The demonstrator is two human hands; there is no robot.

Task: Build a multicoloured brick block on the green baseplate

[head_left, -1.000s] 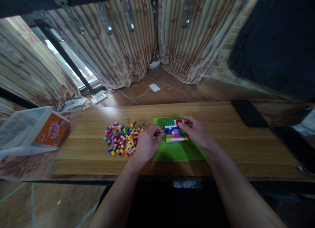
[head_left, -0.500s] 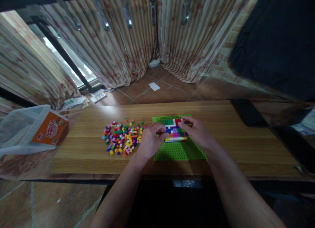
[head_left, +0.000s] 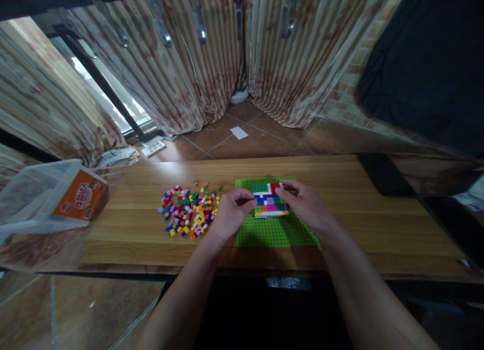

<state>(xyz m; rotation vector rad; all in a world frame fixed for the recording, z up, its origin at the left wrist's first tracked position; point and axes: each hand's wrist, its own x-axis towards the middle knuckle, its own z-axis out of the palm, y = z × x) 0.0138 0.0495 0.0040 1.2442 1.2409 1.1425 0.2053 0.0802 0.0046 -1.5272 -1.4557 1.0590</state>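
Note:
A block of multicoloured building bricks (head_left: 269,201) sits on the green studded baseplate (head_left: 278,234), with green, red, white, blue, purple and yellow bricks on top. At its left edge is my left hand (head_left: 231,213), closed in a pinch; whether a small brick is between the thumb and finger is hidden. My right hand (head_left: 305,202) grips the far right corner of the brick block, thumb and fingertips against its red and white bricks. Left of my left hand lies a pile of loose small bricks (head_left: 189,211) in many colours.
The wooden table (head_left: 359,229) carries everything. At the left stands a clear plastic tub (head_left: 34,198) with an orange label. A dark flat object (head_left: 389,176) lies at the right end. Curtains (head_left: 212,62) hang beyond, and a white paper (head_left: 239,132) is on the floor.
My left thumb and fingertips have drawn slightly left from the blue bricks at the block's left edge. My right hand keeps its place at the corner. The whole view has shifted slightly.

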